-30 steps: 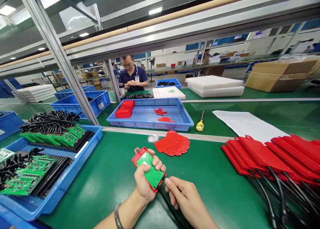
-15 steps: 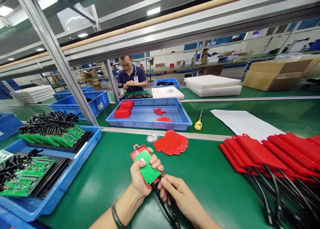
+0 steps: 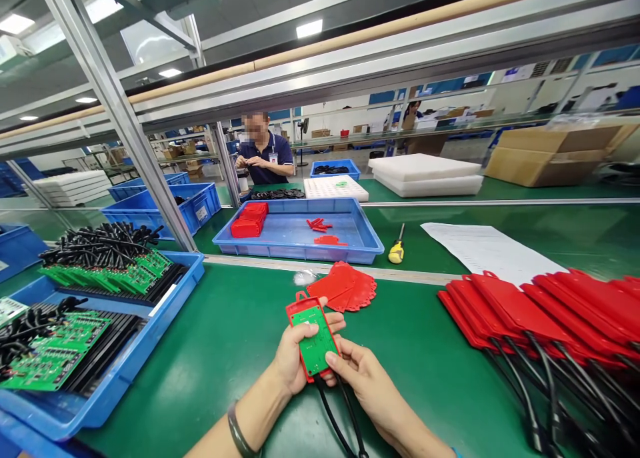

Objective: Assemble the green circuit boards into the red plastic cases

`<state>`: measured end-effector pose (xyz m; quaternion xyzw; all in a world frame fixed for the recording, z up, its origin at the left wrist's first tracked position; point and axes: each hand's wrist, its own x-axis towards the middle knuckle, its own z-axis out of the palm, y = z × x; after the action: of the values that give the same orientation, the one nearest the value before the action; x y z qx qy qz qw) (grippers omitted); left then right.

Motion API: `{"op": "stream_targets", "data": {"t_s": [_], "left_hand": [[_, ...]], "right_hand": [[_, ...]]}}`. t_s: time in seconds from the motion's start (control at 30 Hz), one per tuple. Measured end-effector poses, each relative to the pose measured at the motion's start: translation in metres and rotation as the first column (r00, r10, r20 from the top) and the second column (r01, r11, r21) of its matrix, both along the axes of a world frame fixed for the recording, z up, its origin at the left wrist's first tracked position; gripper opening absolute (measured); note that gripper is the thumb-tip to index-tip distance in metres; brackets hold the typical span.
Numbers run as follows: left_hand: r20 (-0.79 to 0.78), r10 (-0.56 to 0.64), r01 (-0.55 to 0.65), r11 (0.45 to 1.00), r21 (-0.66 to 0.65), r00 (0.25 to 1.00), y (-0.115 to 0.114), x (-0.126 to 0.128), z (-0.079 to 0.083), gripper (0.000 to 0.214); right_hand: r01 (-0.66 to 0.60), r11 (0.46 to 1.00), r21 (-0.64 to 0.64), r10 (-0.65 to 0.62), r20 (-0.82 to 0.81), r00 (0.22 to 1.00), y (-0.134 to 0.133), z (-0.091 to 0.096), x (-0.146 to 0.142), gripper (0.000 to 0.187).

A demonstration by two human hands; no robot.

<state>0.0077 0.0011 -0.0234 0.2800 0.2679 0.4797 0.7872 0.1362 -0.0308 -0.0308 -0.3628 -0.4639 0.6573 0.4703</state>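
A green circuit board lies in a red plastic case with a hanging loop at its top. My left hand grips the case from the left, thumb on the board and fingers behind. At the lower right corner, my right hand pinches the case, its thumb pressing on the board. Two black cables run down from the case's lower end between my wrists. Just beyond my hands, several flat red covers lie fanned out on the green table, beside a small clear plastic bag.
To the left, a blue tray holds several green boards with black cables. Ahead stands a blue bin with red parts, near a yellow screwdriver. Red cased units with cables are stacked right, by a paper sheet. A co-worker sits opposite.
Both hands have moved slightly right with the case, which now stands straighter. My right hand has shifted from the cables to the case's lower right corner. The board sits flatter in the case.
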Motion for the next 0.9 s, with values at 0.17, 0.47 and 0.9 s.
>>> {"op": "stream_targets", "data": {"t_s": [0.17,0.47,0.9], "left_hand": [[-0.346,0.059,-0.008,0.989,0.145,0.936,0.001,0.0,0.002,0.031],[-0.393,0.082,-0.006,0.981,0.192,0.916,0.005,-0.008,0.009,0.037],[-0.389,0.068,0.015,0.978,0.206,0.919,0.008,-0.01,0.009,0.041]], "right_hand": [[0.141,0.99,0.026,-0.143,0.083,0.986,0.009,-0.005,0.01,0.037],[-0.01,0.989,0.149,-0.008,0.123,0.992,0.01,0.0,0.02,0.039],[0.004,0.991,0.134,-0.027,0.164,0.986,0.013,0.007,0.022,0.031]]}}
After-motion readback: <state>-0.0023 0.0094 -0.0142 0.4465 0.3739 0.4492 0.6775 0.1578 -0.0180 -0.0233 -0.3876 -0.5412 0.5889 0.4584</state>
